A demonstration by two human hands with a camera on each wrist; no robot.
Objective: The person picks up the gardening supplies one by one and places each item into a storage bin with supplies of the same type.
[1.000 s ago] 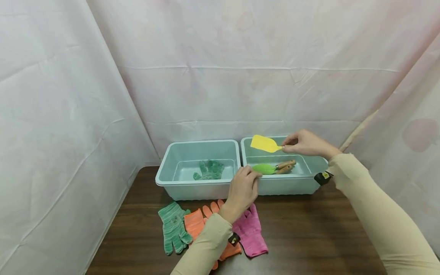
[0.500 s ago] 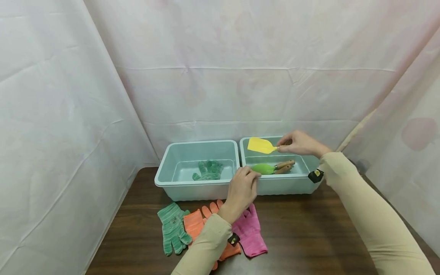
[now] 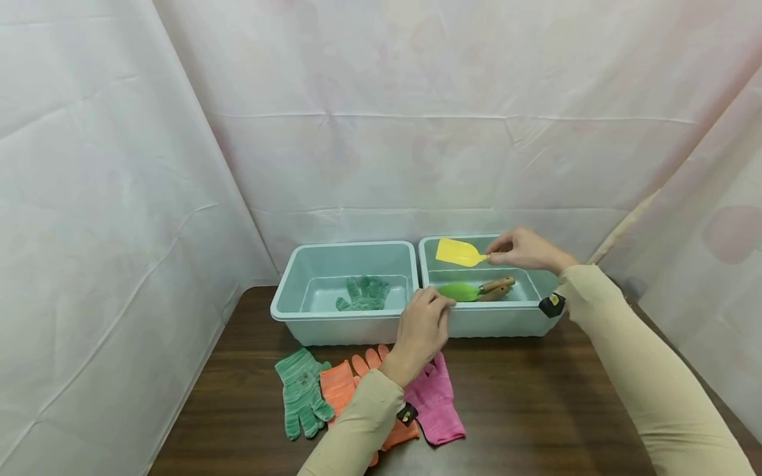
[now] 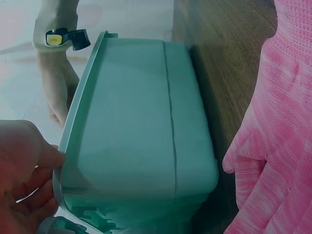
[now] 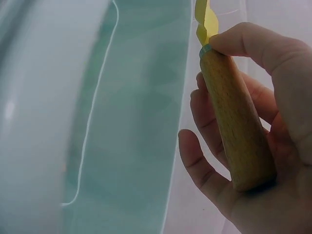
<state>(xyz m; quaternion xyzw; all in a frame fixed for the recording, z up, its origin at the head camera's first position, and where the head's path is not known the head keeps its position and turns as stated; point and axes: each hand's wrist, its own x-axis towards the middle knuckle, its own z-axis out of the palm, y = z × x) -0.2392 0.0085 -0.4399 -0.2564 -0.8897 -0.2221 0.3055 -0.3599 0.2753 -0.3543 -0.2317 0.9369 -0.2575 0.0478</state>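
My right hand [image 3: 526, 250] holds a small yellow hand shovel [image 3: 458, 252] over the right-hand pale green bin [image 3: 500, 322]. In the right wrist view, thumb and fingers are around its wooden handle [image 5: 236, 122], with the thumb near the neck. A green trowel [image 3: 458, 292] and another wooden-handled tool, its head hidden, lie inside that bin. My left hand [image 3: 421, 327] grips the bin's front rim near its left corner. The left wrist view shows the thumb outside the rim [image 4: 80, 117] and the fingers on the inner side.
Left of it stands a matching bin [image 3: 342, 328] with a green glove [image 3: 364, 294] inside. In front lie a green glove [image 3: 303, 395], orange gloves [image 3: 338, 387], partly under my left arm, and a pink glove [image 3: 437, 403]. White cloth [image 3: 381, 165] hangs behind the brown table [image 3: 536, 410].
The yellow shovel has come down slightly over the right bin, its blade tilting a little. My left hand stays on the rim.
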